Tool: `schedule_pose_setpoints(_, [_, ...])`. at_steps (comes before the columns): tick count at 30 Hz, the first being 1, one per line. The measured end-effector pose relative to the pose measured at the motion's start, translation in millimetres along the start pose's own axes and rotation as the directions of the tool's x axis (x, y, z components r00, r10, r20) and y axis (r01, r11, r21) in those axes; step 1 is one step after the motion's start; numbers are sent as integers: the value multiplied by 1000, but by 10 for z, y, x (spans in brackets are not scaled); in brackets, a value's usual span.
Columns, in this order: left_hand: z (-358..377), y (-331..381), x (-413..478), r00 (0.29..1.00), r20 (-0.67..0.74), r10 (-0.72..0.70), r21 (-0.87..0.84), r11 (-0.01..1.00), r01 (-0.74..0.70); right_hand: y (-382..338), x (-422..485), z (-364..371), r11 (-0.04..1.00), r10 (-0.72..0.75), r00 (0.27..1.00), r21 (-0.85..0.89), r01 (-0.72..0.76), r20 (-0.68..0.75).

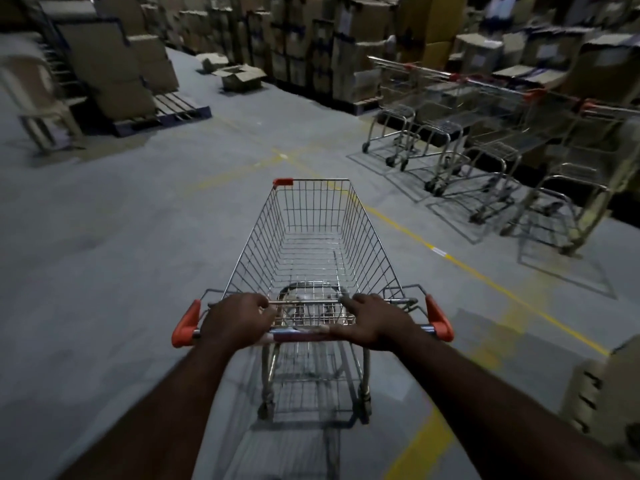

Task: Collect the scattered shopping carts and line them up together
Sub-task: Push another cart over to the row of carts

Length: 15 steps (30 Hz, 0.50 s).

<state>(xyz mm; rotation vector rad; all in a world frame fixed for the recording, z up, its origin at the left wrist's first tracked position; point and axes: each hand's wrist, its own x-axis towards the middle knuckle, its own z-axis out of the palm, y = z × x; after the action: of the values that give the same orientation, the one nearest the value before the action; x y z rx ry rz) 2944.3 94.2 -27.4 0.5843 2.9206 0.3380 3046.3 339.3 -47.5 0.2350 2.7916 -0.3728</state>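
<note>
A person pushed an empty wire shopping cart across the grey concrete floor of a dim warehouse. The left hand was curled over the handle bar near its left end. The right hand gripped the same bar further right, palm down and fingers wrapped forward over it. Orange plastic caps closed both ends of the bar, and an orange guard sat on the far left corner of the basket. A red-and-blue strip ran along the bar between the hands, its printing too smeared to read.

The cart stood in the open aisle, just left of a yellow floor line that ran diagonally past it. A small white tag lay on that line, its writing too small to make out. Well apart to the right, beyond the line, a row of carts with orange-tipped handles stood side by side against stacked cardboard boxes. White labels showed on several boxes but were blurred past reading.

Across the aisle to the left, more cartons rested on a wooden pallet. An open carton sat on the floor beyond it, and a pale plastic chair stood at the far left edge.
</note>
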Motion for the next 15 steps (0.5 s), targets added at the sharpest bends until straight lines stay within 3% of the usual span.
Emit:
schedule_pose_setpoints(9, [-195, -326, 1714, 999, -43, -8, -25, 1000, 7, -62, 1507, -535, 999, 45, 999, 27, -45, -27])
schedule_pose_setpoints(15, [-353, -512, 2962, 998, -48, 37, -23, 999, -38, -63, 2655, -896, 982, 169, 983, 97, -162, -72])
